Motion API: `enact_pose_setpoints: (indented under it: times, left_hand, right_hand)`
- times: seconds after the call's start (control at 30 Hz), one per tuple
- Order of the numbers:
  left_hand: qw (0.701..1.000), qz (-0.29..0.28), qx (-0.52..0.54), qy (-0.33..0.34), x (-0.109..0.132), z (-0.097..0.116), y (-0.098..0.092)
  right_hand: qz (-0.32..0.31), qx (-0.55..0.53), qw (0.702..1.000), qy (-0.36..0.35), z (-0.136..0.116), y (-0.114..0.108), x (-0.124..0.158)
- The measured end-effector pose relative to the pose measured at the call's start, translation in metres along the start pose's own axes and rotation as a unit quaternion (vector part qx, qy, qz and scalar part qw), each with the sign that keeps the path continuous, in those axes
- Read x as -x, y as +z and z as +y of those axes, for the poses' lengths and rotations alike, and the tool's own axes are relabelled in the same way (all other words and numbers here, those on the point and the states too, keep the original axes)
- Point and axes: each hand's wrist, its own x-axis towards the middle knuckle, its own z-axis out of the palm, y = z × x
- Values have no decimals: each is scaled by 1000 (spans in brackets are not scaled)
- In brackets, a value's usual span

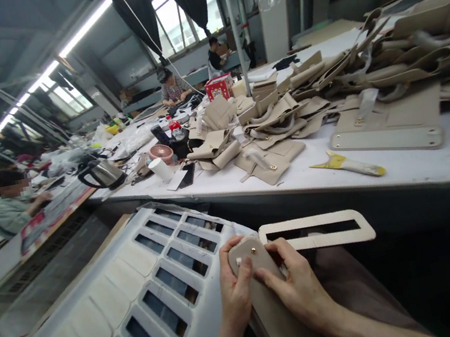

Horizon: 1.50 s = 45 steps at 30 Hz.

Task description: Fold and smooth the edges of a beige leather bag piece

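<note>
I am pinching the beige strap (259, 278) with my left hand (235, 297), thumb pressing its rounded end. My right hand (301, 288) is gripping it alongside, fingers closed, below the table (425, 165).

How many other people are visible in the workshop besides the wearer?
3. One person sits at the far left table, one person sits at the far end of the long white table, and one person stands by the windows. Others may be hidden in the blurred background.

Beige leather strap piece (265, 295), rounded end with small brass stud, lying lengthwise below the counter's edge, pinched between both hands.
</note>
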Motion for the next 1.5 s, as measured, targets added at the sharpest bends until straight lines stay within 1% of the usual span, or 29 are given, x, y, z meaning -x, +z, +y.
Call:
enact_pose_setpoints:
  times: [0.1,0.23,0.4,0.47,0.57,0.63,0.7,0.73,0.8,0.87,0.9,1.0,1.13,1.3,1.4,1.5]
  left_hand:
    - [999,30,-20,12,-1,-1,4]
    - [996,60,-57,31,-2,-1,8]
    - [995,70,-64,2,-4,-3,7]
    - [997,69,-40,-22,-5,-3,6]
    - [997,50,41,-50,-4,-3,7]
    - [994,68,78,-34,2,-5,8]
    - [990,115,76,-21,16,-9,10]
    - [988,137,64,-29,25,-11,12]
    - [984,158,38,-72,45,-16,17]
    - [979,165,23,-113,62,-20,22]
    - [977,171,22,-122,67,-20,24]
    - [972,199,19,-124,74,-19,28]
    - [968,219,13,-120,72,-15,29]
    - [969,214,41,-118,80,-20,32]
    - [972,217,30,-90,88,-23,34]
    - [971,225,-39,-71,95,-22,37]
  right_hand:
    - [3,-1,1000,-5,-1,2,-1]
    - [3,-22,1000,22,-1,2,-7]
    - [11,-30,999,34,1,6,-20]
    - [11,-32,999,31,5,8,-23]
    - [3,-72,997,31,14,11,-25]
    - [-4,-105,993,45,19,10,-26]
    - [-9,-131,989,67,23,8,-27]
    - [-13,-141,987,74,24,7,-27]
    - [-34,-156,984,80,24,6,-26]
    - [-68,-154,982,83,23,6,-21]
    - [-84,-150,981,86,23,6,-17]
    - [-107,-156,978,91,22,5,-1]
    - [-110,-188,971,95,30,-3,26]
    - [-110,-191,966,137,46,-16,55]
    - [-111,-152,971,147,47,-20,62]
    - [-102,-100,981,128,42,-20,61]
